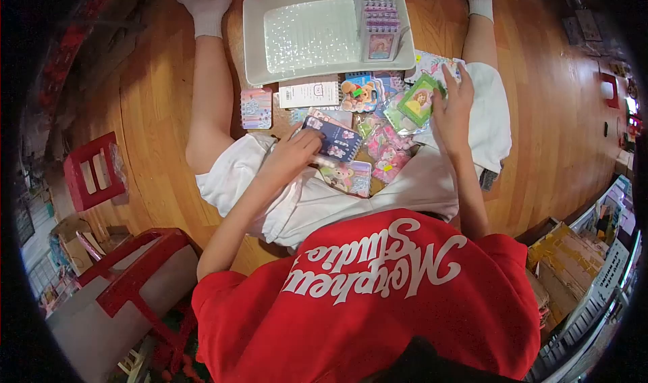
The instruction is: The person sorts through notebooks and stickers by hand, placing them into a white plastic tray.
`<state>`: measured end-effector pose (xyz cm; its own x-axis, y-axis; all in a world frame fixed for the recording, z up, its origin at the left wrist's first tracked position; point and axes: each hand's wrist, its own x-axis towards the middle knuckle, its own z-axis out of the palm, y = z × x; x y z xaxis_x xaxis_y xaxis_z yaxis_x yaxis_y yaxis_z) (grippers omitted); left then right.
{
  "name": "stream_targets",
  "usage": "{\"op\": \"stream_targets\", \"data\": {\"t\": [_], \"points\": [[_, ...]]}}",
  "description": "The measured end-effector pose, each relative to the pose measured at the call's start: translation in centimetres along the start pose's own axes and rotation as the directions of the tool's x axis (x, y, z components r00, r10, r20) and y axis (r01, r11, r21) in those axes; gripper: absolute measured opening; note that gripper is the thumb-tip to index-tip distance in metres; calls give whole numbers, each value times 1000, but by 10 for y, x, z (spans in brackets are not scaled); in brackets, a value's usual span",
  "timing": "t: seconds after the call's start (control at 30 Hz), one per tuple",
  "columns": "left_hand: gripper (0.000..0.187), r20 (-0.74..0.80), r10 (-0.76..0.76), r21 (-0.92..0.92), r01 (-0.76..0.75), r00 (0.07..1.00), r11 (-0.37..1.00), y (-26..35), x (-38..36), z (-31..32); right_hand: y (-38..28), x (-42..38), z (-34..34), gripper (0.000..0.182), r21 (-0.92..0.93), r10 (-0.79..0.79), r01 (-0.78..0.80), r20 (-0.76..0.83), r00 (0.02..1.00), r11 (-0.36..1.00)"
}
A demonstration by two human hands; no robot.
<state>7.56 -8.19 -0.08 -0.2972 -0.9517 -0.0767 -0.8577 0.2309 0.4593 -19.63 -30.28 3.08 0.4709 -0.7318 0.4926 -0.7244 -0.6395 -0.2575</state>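
My left hand (295,152) is closed on the left side of a dark blue spiral notebook (339,140) with small cartoon figures, held above other notebooks. On the right, my right hand (453,106) has its fingers spread, and the thumb touches the edge of a green notebook (415,105) in clear wrap. Pink wrapped notebooks (389,157) lie between my hands. Below the dark blue one is a pale notebook (345,177) with a cartoon picture. Farther up lie a blue bear notebook (359,94), a white barcoded one (309,92) and a pastel striped one (256,109).
A white plastic tray (255,45) stands beyond the pile, with a row of spiral notebooks (380,28) at its right side. My legs stretch along both sides on the wooden floor (158,126). A red frame-like object (94,171) is at left, cardboard (563,261) at right.
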Motion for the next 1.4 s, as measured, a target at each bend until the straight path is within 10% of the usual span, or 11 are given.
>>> {"op": "stream_targets", "data": {"t": [0.1, 0.17, 0.23, 0.43, 0.53, 0.73, 1.0, 1.1, 1.17, 1.23, 1.4], "points": [[32, 17, -121, -173, 122, 992, 977, -4, -14, -8, -12, -18, 24, 38, 389, -36, -41, 189, 981, 920], [31, 30, -176, -259, 178, 984, 949, -3, -17, -16, -38, -32, 32, 41, 508, -98, -267, 582, 807, 819], [30, 9, -161, -301, 156, 987, 941, -3, -19, -24, -62, -52, 51, 37, 501, -322, -70, 649, 689, 862], [26, 137, -235, -437, 272, 962, 857, -7, -20, -34, -109, -72, 67, 49, 234, -240, 103, 689, 684, 967], [25, -227, -106, -94, 87, 968, 992, -5, -14, -22, -118, -78, 63, 59, 186, -186, 79, 677, 712, 979], [30, -295, -117, -226, 50, 948, 973, -11, 14, -14, -115, -89, 66, 59, 184, -164, 62, 617, 769, 981], [30, 149, -54, -247, 90, 987, 965, -11, 53, -1, -91, -79, 74, 48, 540, -274, -125, 597, 754, 832], [26, -52, -205, -552, 143, 977, 822, -12, 49, -7, -67, -38, 57, 42, 696, -274, -274, 568, 776, 664], [24, -127, -357, -763, 139, 925, 631, -11, 46, -15, -69, -1, 24, 40, 595, -94, -800, 803, 588, 82], [23, -56, -494, -920, 148, 868, 364, -6, 44, -25, -63, 16, 4, 39, 615, -193, -783, 783, 591, 100], [24, -23, -522, -953, 140, 853, 269, 14, 44, -32, -78, 34, -3, 35, 537, -199, -795, 843, 499, 282]]}}
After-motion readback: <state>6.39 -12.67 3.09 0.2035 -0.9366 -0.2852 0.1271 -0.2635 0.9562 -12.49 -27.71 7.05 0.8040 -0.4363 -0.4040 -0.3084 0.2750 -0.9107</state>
